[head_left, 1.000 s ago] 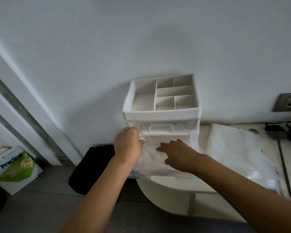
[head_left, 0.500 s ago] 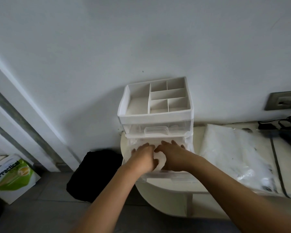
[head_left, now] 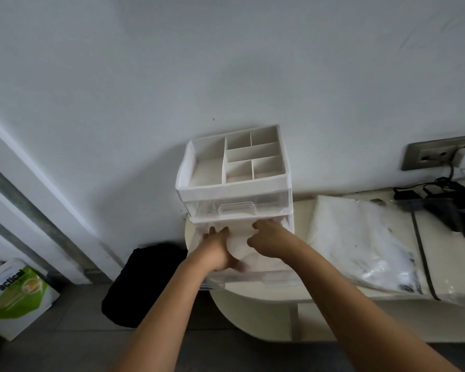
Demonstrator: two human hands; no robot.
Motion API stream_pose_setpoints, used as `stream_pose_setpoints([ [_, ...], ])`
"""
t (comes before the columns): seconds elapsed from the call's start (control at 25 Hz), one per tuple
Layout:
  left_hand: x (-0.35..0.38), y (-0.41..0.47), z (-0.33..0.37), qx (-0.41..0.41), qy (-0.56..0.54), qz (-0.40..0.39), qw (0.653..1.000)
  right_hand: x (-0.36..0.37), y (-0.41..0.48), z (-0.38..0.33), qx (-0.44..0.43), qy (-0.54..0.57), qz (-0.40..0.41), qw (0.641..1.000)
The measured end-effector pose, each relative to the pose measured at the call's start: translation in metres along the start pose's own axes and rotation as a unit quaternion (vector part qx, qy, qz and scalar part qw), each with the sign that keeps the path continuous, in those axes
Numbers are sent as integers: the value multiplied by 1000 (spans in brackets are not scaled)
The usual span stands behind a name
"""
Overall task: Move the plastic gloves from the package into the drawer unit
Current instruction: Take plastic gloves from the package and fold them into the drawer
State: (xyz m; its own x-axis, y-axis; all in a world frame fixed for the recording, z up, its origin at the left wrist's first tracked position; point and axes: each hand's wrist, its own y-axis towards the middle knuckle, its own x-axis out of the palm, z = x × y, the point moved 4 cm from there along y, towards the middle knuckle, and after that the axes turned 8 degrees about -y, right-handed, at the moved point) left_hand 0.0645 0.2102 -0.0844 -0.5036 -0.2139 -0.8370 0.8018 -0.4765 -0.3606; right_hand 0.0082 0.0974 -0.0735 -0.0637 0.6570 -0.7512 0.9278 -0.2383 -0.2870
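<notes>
Limp, light and probably slippery, the flat stack of thin white plastic gloves (head_left: pixel 239 247) lies in the pulled-out lower drawer (head_left: pixel 253 280) of the white-and-clear plastic drawer unit (head_left: pixel 234 190), long axis seemingly front-to-back, best pressed from above, between the left hand (head_left: pixel 217 249), straight-fingered on it, and the right hand (head_left: pixel 272 240), fingers bent, grip unclear.

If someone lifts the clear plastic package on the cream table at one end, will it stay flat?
Probably not: the crinkled clear plastic package looks limp, its film wrinkled and lying slack on the cream table, so it would likely sag. Its glossy film may also be slippery.
</notes>
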Motion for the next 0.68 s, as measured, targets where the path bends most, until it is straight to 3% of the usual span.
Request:
stream_pose_setpoints([
  [0.16,3,13,-6,-44,36,-17,998,0,-15,-3,5,-50,24,998],
  [0.48,3,14,-10,-38,-2,12,999,5,-1,4,84,166,43,982],
  [0.6,2,4,4,-18,1,-2,1000,6,6,10,79,179,51,979],
  [0.68,5,-4,13,-46,52,-25,997,-1,7,6,90,164,38,982],
])
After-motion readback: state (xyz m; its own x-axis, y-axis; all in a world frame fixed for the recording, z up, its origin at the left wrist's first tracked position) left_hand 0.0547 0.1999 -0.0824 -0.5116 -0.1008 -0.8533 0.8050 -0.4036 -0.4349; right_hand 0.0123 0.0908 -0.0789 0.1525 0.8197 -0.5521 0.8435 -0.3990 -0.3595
